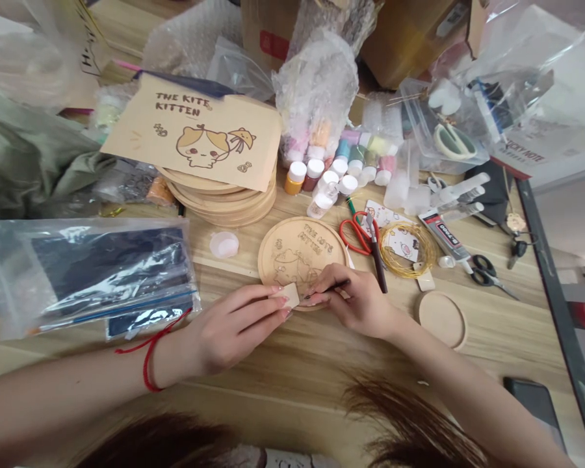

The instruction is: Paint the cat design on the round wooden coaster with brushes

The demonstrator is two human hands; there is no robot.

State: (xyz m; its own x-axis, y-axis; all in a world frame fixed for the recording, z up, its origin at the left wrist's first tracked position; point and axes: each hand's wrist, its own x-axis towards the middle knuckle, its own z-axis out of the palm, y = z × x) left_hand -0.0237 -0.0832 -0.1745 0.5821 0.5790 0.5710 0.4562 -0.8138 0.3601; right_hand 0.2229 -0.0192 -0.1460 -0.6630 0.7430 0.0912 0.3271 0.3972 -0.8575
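My left hand (234, 325) pinches a small pale square piece (288, 296), perhaps wood, over the lower edge of a round wooden plaque (273, 250). Line drawings of a kitten and lettering cover the plaque's face. My right hand (355, 299) is closed on a thin dark stick-like tool (340, 285), whose tip points toward the small piece; whether it is a pen or a brush I cannot tell. Both hands partly hide the plaque's lower half. A small translucent cup (224, 245) stands to the left of the plaque.
Behind lie stacked wooden discs (238, 208) under a printed kitten sheet (175, 140) and several paint bottles (296, 177). To the right are red-handled scissors (353, 237), gold wire (387, 253), a glue tube (446, 237) and a small round tray (441, 322). A plastic bag (92, 273) lies left.
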